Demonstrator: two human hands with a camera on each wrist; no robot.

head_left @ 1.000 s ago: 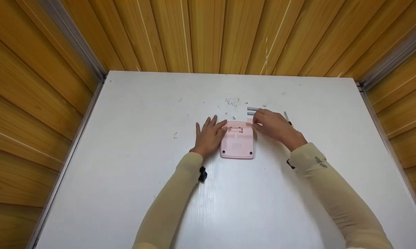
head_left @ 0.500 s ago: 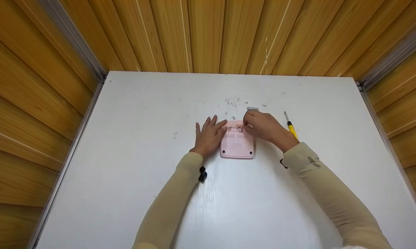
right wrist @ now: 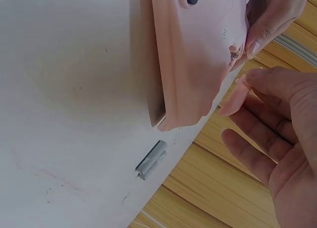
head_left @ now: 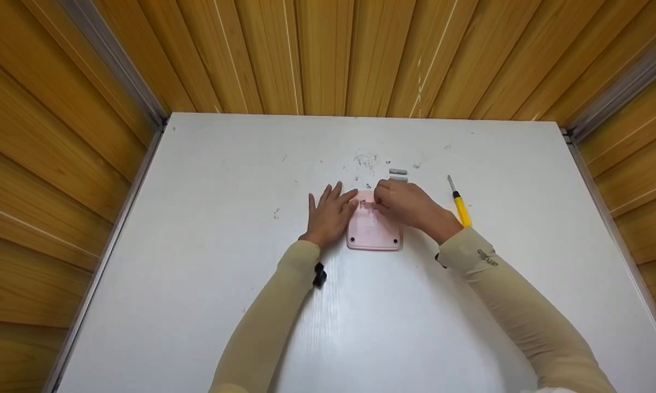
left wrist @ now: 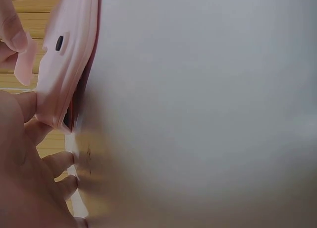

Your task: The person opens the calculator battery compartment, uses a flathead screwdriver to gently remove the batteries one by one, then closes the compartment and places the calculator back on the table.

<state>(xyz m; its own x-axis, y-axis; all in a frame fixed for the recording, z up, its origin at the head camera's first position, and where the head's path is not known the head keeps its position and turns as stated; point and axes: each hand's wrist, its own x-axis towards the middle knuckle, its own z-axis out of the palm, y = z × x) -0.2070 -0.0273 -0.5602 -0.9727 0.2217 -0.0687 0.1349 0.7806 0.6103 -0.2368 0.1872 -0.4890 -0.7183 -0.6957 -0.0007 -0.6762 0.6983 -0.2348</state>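
Observation:
A pink calculator (head_left: 373, 232) lies back side up, with its battery compartment (head_left: 362, 204) partly in sight. My left hand (head_left: 328, 218) rests along its left edge with fingers spread; thumb and index finger touch the calculator. Over the compartment, my right hand (head_left: 407, 203) pinches a small pink battery cover (right wrist: 237, 97) between thumb and fingers. In the right wrist view the cover is tilted and apart from the calculator. The left wrist view also shows the battery cover (left wrist: 26, 59) near the calculator's back.
Two grey batteries, the farther battery (head_left: 398, 171) in full sight, lie beyond the right hand. A yellow-handled screwdriver (head_left: 460, 207) lies to the right. The white table (head_left: 224, 180) has dark marks and meets slatted wood-look walls (head_left: 328, 54).
My right hand has carried the battery cover left, from the calculator's right top corner to over the compartment. The screwdriver and batteries are uncovered more. My left hand stays put.

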